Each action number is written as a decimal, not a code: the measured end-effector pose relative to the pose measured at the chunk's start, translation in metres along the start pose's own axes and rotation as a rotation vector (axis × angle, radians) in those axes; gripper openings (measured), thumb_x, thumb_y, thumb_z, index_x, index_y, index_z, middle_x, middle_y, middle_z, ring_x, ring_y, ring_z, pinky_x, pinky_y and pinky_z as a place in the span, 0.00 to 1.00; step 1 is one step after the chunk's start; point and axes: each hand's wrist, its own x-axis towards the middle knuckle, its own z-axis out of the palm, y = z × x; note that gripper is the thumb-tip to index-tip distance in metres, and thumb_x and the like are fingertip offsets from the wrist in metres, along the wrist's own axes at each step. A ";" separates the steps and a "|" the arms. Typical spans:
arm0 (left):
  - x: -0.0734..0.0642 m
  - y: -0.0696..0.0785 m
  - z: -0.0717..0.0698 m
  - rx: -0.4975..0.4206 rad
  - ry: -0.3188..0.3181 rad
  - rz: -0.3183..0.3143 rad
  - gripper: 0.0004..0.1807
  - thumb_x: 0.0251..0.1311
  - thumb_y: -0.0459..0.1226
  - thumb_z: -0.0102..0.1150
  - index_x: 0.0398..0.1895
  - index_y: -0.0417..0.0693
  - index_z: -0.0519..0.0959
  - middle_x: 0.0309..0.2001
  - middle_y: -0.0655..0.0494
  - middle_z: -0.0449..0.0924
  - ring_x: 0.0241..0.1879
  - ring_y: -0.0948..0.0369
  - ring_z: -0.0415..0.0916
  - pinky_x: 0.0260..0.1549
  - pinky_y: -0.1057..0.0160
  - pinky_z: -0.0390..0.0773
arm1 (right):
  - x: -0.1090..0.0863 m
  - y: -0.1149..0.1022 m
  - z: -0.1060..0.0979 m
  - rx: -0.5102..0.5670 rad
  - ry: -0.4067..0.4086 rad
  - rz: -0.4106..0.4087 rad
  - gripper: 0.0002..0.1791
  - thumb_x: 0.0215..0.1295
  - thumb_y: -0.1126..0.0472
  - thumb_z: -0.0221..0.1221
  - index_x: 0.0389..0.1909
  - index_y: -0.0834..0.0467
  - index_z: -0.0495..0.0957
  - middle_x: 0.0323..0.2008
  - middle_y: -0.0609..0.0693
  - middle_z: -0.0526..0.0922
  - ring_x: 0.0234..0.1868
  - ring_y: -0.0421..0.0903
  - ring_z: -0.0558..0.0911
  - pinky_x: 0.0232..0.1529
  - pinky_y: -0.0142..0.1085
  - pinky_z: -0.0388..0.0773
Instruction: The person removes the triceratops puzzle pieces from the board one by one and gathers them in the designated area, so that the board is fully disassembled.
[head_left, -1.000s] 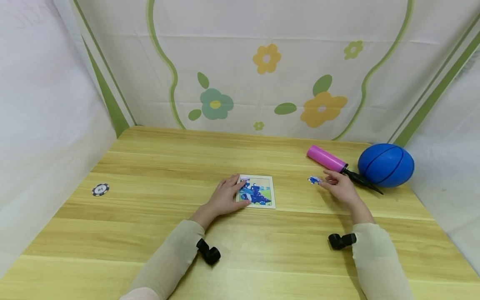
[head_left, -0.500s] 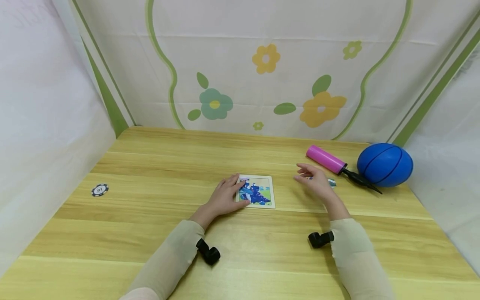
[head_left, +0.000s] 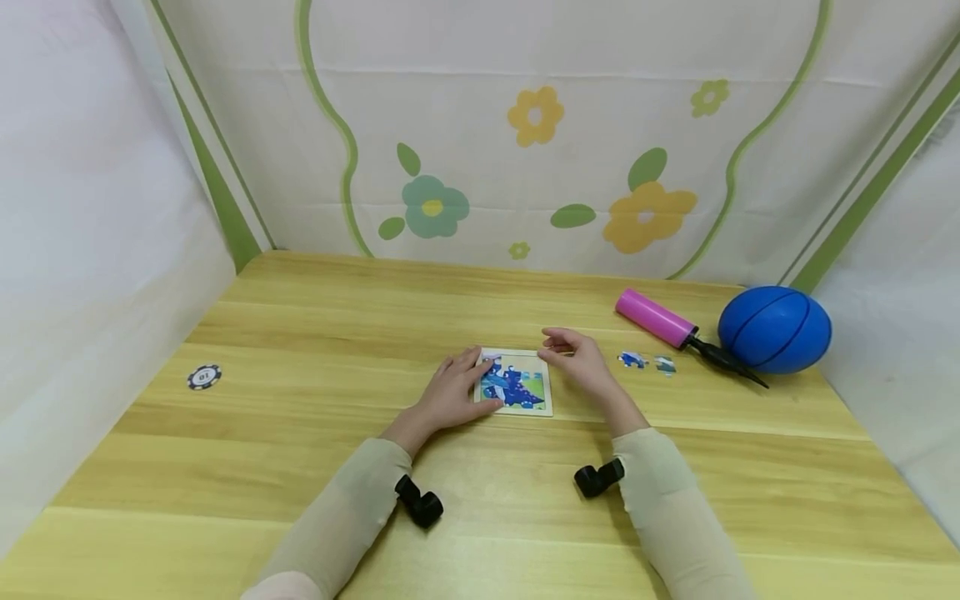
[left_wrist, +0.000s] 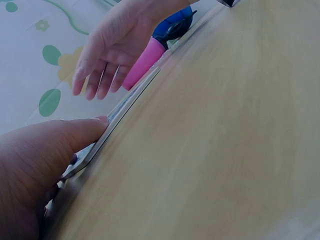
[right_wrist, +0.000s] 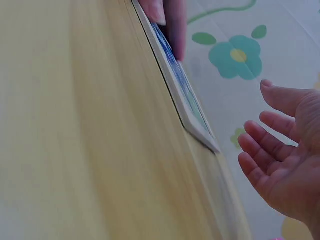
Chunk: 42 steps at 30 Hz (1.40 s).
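A small square jigsaw puzzle in a white frame (head_left: 549, 396) lies on the wooden table, showing a blue dinosaur with a bare patch near its top right. My left hand (head_left: 448, 393) rests over its left side, fingers spread, and the thumb lies on the near edge in the left wrist view. By the frame's upper right corner hovers my right hand (head_left: 581, 364); its loosely bent fingers hold nothing in the right wrist view. Two loose puzzle pieces, one blue (head_left: 633, 359) and one greenish (head_left: 664, 364), lie to the right of it.
Behind the loose pieces lies a pink hand pump (head_left: 654, 317) with a black end. A blue ball (head_left: 775, 330) sits beside it at the right. Far to the left is a poker chip (head_left: 204, 377). A flowered cloth (head_left: 480, 167) hangs behind the table.
My right hand has let go of the blue piece beside the greenish one and moved left to the puzzle's upper right corner. The left hand stays on the puzzle.
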 end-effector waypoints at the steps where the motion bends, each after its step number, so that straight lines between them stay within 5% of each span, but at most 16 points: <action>1: 0.000 0.000 0.000 -0.001 -0.002 -0.003 0.40 0.50 0.59 0.48 0.63 0.49 0.57 0.65 0.47 0.45 0.63 0.56 0.40 0.58 0.53 0.39 | 0.000 0.000 0.004 0.025 -0.002 -0.005 0.24 0.55 0.60 0.58 0.52 0.66 0.68 0.41 0.58 0.74 0.42 0.50 0.72 0.46 0.40 0.68; 10: 0.002 -0.001 0.001 -0.001 0.004 0.019 0.39 0.51 0.59 0.48 0.63 0.47 0.58 0.64 0.46 0.46 0.63 0.54 0.41 0.57 0.51 0.40 | 0.000 0.007 0.036 0.126 -0.008 0.007 0.20 0.55 0.63 0.57 0.49 0.65 0.72 0.41 0.56 0.76 0.43 0.48 0.74 0.46 0.37 0.69; 23: 0.001 -0.001 0.002 -0.007 0.002 0.017 0.40 0.51 0.59 0.48 0.63 0.46 0.58 0.64 0.45 0.46 0.63 0.54 0.41 0.57 0.51 0.40 | -0.001 0.010 0.053 -0.108 -0.005 -0.022 0.13 0.52 0.59 0.60 0.40 0.57 0.79 0.43 0.51 0.74 0.47 0.48 0.69 0.47 0.45 0.65; 42: 0.000 -0.013 -0.006 0.008 0.002 -0.024 0.40 0.52 0.59 0.46 0.63 0.45 0.57 0.64 0.44 0.45 0.63 0.53 0.38 0.58 0.54 0.42 | 0.001 0.008 0.056 -0.233 -0.001 -0.086 0.12 0.51 0.58 0.62 0.38 0.55 0.80 0.42 0.49 0.72 0.48 0.49 0.66 0.48 0.45 0.60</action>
